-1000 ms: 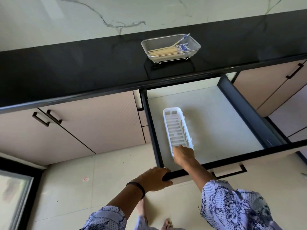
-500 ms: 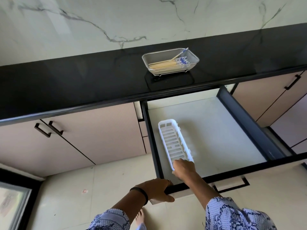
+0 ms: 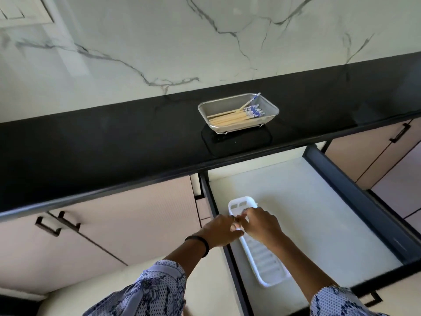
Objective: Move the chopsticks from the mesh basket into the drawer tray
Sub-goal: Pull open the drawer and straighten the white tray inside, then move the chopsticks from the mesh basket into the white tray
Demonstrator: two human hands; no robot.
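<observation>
A steel mesh basket (image 3: 224,106) stands on the black counter (image 3: 114,137), holding several wooden chopsticks (image 3: 234,116) with blue-patterned tops; one leans on the far right corner. Below it a drawer (image 3: 307,213) is pulled open, and a long white slotted tray (image 3: 266,261) lies along its left side. My left hand (image 3: 222,231) and my right hand (image 3: 262,226) meet over the tray's far half, fingertips touching each other. I see nothing held in either hand. They hide the middle of the tray.
The drawer's dark side walls (image 3: 355,201) frame a pale liner. Beige cabinet doors with black handles (image 3: 57,224) flank the drawer. A marble wall rises behind the counter. Pale floor lies below.
My left hand has let go of the drawer's front edge and come over the tray. My right hand has moved from the tray's near end toward its far half. The view tilted upward.
</observation>
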